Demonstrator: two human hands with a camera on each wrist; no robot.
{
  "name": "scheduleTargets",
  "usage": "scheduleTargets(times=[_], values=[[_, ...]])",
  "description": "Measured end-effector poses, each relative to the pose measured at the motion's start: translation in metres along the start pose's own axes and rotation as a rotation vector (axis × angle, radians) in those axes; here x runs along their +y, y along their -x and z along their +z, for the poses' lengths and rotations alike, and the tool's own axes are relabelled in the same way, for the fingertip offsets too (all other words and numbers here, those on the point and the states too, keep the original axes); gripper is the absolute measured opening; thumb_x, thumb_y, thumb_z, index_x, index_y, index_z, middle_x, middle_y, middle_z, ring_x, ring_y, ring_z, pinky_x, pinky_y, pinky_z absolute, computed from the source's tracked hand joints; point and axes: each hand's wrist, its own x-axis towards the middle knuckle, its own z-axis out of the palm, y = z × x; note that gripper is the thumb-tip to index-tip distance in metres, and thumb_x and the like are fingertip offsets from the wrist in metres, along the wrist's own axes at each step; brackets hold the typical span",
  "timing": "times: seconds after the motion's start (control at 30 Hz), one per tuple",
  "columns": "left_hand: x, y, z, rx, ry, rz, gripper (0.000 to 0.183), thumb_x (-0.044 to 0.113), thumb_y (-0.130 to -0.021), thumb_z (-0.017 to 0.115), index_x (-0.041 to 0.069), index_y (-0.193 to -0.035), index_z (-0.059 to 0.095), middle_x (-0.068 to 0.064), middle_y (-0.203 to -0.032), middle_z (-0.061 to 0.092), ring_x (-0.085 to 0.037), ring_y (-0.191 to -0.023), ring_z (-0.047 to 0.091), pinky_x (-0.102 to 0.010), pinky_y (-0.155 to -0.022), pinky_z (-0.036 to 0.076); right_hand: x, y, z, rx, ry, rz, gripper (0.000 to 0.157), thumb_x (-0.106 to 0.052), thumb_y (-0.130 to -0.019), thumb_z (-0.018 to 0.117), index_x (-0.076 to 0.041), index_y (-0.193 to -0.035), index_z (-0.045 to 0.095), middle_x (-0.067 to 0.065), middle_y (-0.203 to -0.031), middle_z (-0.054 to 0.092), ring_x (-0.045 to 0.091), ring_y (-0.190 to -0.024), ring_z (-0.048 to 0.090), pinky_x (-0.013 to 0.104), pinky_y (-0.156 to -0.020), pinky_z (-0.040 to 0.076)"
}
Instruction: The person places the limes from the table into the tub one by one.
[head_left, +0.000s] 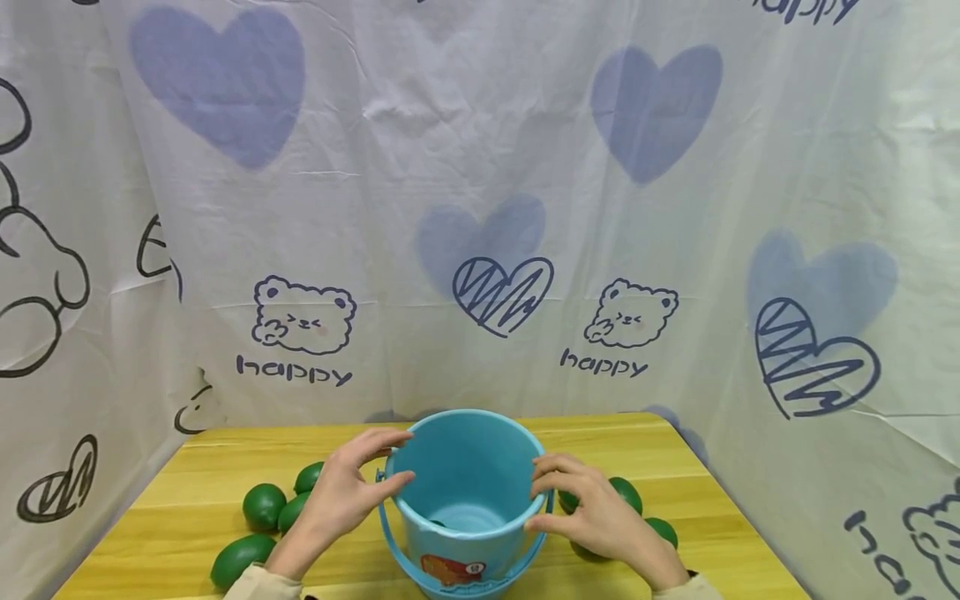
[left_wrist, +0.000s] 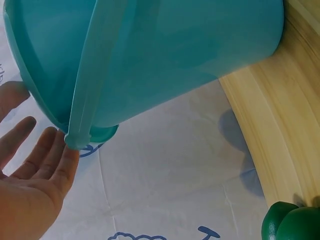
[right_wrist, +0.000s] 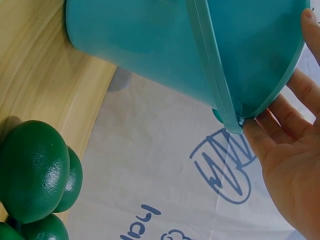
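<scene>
A light-blue plastic bucket [head_left: 468, 467] stands upright on the table, with its handle [head_left: 391, 533] hanging down at the front. A bit of something dark green [head_left: 438, 524] shows at the bottom inside it. My left hand [head_left: 337, 492] is at the left side of the rim, thumb and fingers spread apart; its fingertips meet the rim by the handle joint in the left wrist view. At the right side, my right hand [head_left: 592, 504] has its fingertips against the rim [right_wrist: 295, 67], fingers only loosely bent. Neither hand is wrapped around the bucket.
Several glossy green lime-like fruits [head_left: 264, 507] lie left of the bucket, partly behind my left hand. More green fruits [head_left: 626, 494] lie to the right, partly hidden by my right hand. The wooden table [head_left: 607, 437] ends at a printed white cloth [head_left: 480, 167] behind and beside it.
</scene>
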Motion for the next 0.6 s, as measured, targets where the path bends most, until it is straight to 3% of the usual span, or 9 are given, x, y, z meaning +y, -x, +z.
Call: scheduleTargets(times=[0.27,0.6], values=[[-0.004,0.002,-0.009,0.049,-0.017,-0.024,0.039,0.016,-0.082,0.081,0.014,-0.119,0.069,-0.002,-0.117,0.068,-0.021,-0.107,0.066,-0.036,-0.090,0.058,0.000,-0.001,-0.001,0.000,0.003,0.005,0.021,-0.046,-0.080,0.076,-0.036,-0.096,0.066,-0.016,-0.115,0.062,0.024,-0.119,0.059,0.043,-0.098,0.053],[-0.014,0.017,-0.021,0.057,0.007,-0.109,0.036,0.023,-0.085,0.077,0.019,-0.120,0.067,0.001,-0.117,0.068,-0.020,-0.106,0.067,-0.036,-0.090,0.058,-0.001,-0.001,0.000,0.002,-0.001,0.001,0.019,-0.043,-0.081,0.076,-0.035,-0.096,0.067,-0.013,-0.115,0.063,0.021,-0.117,0.059,0.041,-0.097,0.054]])
